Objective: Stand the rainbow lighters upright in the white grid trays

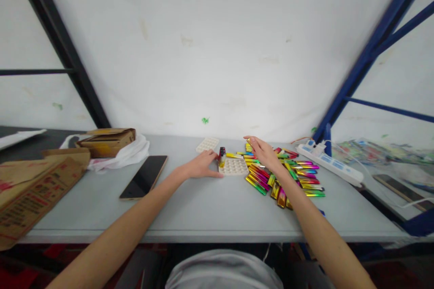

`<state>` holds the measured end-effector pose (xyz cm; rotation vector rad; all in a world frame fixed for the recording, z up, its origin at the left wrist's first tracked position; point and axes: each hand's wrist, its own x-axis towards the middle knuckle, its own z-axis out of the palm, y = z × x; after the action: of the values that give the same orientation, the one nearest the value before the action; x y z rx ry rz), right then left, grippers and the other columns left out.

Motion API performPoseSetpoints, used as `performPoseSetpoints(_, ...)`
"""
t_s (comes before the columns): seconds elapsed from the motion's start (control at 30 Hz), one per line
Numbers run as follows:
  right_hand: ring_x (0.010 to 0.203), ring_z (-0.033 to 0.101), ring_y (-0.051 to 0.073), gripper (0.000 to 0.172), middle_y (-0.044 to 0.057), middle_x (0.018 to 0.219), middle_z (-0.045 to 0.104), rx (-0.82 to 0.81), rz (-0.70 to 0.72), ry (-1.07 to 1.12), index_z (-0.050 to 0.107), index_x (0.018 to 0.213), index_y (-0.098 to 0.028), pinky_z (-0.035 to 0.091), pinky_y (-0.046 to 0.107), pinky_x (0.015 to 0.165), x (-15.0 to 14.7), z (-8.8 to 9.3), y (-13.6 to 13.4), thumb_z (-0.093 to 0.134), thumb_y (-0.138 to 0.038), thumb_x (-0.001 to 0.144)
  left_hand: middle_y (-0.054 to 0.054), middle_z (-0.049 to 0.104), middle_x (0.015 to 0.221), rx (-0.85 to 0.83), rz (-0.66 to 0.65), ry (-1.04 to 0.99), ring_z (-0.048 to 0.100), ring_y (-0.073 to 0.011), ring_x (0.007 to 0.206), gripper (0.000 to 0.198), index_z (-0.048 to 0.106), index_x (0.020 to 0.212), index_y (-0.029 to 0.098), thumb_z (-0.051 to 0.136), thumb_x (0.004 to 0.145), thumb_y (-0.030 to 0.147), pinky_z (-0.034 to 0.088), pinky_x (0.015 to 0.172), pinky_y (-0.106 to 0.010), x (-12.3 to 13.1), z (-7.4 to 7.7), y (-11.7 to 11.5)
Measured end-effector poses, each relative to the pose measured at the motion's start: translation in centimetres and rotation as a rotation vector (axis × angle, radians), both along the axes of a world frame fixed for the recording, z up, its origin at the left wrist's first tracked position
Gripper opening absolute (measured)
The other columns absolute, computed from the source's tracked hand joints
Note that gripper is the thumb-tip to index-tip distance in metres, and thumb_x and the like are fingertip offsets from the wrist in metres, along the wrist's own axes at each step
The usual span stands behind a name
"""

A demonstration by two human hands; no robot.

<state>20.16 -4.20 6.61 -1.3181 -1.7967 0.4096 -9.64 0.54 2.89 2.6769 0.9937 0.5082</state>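
My left hand (204, 165) rests at the left edge of a pale tray (237, 168) with rows of small holes, its thumb and fingers spread apart around that side. A few slim gold pieces with dark tops (222, 157) stand upright in the tray's left row, by my fingertips. My right hand (264, 152) is above the far left part of a pile of shiny, metallic-coloured slim sticks (261, 178), resembling lighters. Its fingers are pinched on a small gold stick (249, 142), partly hidden by the fingers.
A second pale tray (207, 145) lies behind, near the wall. To the left are a dark phone (145, 177), an opened cardboard box (106, 142) on white plastic, and a larger carton (37, 189). A white power strip (330, 165) lies right of the pile, beside a blue frame (359, 58).
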Motion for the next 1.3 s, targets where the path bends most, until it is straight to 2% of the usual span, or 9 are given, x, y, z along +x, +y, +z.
performPoseSetpoints(0.23, 0.068, 0.059, 0.019, 0.053, -0.001, 0.075, 0.066, 0.024, 0.037, -0.027, 0.065, 0.137, -0.019, 0.047, 0.031, 0.074, -1.5, -0.7, -0.1, 0.049, -0.057, 0.104, -0.015, 0.072, 0.119, 0.009, -0.001, 0.003, 0.067, -0.0349, 0.113, 0.064, 0.07, 0.113, 0.019, 0.081, 0.075, 0.07, 0.053, 0.1, -0.041, 0.0, 0.2, -0.2)
performPoseSetpoints(0.33, 0.069, 0.06, 0.019, 0.041, 0.0, 0.076, 0.069, 0.063, -0.011, 0.01, 0.07, 0.106, -0.022, 0.047, 0.03, 0.072, -1.9, -0.7, -0.2, 0.062, -0.06, 0.096, -0.015, 0.072, 0.119, -0.002, 0.004, -0.001, 0.067, -0.0359, 0.113, 0.065, 0.07, 0.113, 0.018, 0.081, 0.075, 0.069, 0.053, 0.1, -0.042, 0.0, 0.3, -0.2)
performPoseSetpoints(0.47, 0.062, 0.052, 0.018, 0.052, 0.0, 0.061, 0.058, 0.035, -0.057, -0.045, 0.056, 0.065, -0.023, 0.04, 0.03, 0.062, -2.1, -0.7, 0.0, 0.068, -0.067, 0.088, -0.016, 0.071, 0.119, -0.015, 0.007, 0.012, 0.067, -0.0369, 0.113, 0.066, 0.07, 0.115, 0.017, 0.08, 0.075, 0.069, 0.053, 0.1, -0.043, 0.1, 0.3, -0.3)
performPoseSetpoints(0.57, 0.069, 0.055, 0.019, 0.054, 0.001, 0.068, 0.06, 0.031, 0.045, -0.023, 0.057, 0.068, -0.022, 0.042, 0.03, 0.067, -2.4, -0.7, 0.0, 0.052, -0.067, 0.098, -0.015, 0.072, 0.119, -0.006, 0.003, 0.008, 0.067, -0.0358, 0.113, 0.066, 0.069, 0.114, 0.018, 0.08, 0.076, 0.07, 0.053, 0.1, -0.042, 0.1, 0.2, -0.2)
performPoseSetpoints(0.7, 0.066, 0.06, 0.018, 0.052, 0.001, 0.072, 0.064, -0.105, 0.223, 0.203, 0.061, 0.091, -0.022, 0.049, 0.031, 0.068, -3.4, -0.9, -0.3, 0.046, -0.07, 0.101, -0.015, 0.072, 0.119, 0.003, -0.008, 0.009, 0.066, -0.0348, 0.113, 0.064, 0.069, 0.114, 0.018, 0.08, 0.077, 0.069, 0.053, 0.1, -0.041, 0.0, 0.2, -0.2)
performPoseSetpoints(0.8, 0.049, 0.042, 0.014, 0.053, -0.007, 0.061, 0.046, -0.245, 0.279, 0.391, 0.058, 0.099, -0.024, 0.036, 0.026, 0.051, -4.2, -0.9, -0.7, 0.053, -0.077, 0.095, -0.016, 0.071, 0.12, 0.003, -0.014, 0.01, 0.066, -0.0349, 0.114, 0.064, 0.069, 0.115, 0.017, 0.08, 0.077, 0.068, 0.052, 0.101, -0.041, 0.0, 0.2, -0.2)
performPoseSetpoints(0.93, 0.046, 0.019, 0.009, 0.063, -0.009, 0.058, 0.027, -0.426, 0.251, 0.574, 0.045, 0.075, -0.024, 0.016, 0.024, 0.046, -5.0, -0.7, -1.2, 0.045, -0.083, 0.095, -0.015, 0.072, 0.119, 0.014, -0.019, 0.004, 0.066, -0.0339, 0.112, 0.064, 0.07, 0.114, 0.018, 0.08, 0.077, 0.069, 0.053, 0.1, -0.041, 0.0, 0.2, -0.2)
performPoseSetpoints(1.13, 0.046, 0.017, 0.01, 0.056, -0.007, 0.05, 0.023, -0.488, 0.065, 0.494, 0.032, 0.058, -0.025, 0.012, 0.027, 0.047, -5.6, -0.4, -1.6, 0.045, -0.058, 0.101, -0.016, 0.071, 0.122, -0.003, -0.007, 0.039, 0.066, -0.0351, 0.114, 0.066, 0.069, 0.117, 0.015, 0.08, 0.078, 0.068, 0.052, 0.102, -0.043, 0.1, 0.5, -0.4)
performPoseSetpoints(1.3, 0.046, 0.018, 0.011, 0.045, -0.007, 0.049, 0.025, -0.498, 0.097, 0.48, 0.031, 0.058, -0.025, 0.014, 0.027, 0.047, -5.8, -0.1, -1.8, 0.04, -0.04, 0.1, -0.016, 0.071, 0.122, -0.002, -0.001, 0.033, 0.067, -0.0358, 0.115, 0.066, 0.069, 0.117, 0.016, 0.08, 0.077, 0.068, 0.053, 0.101, -0.042, 0.1, 0.5, -0.5)
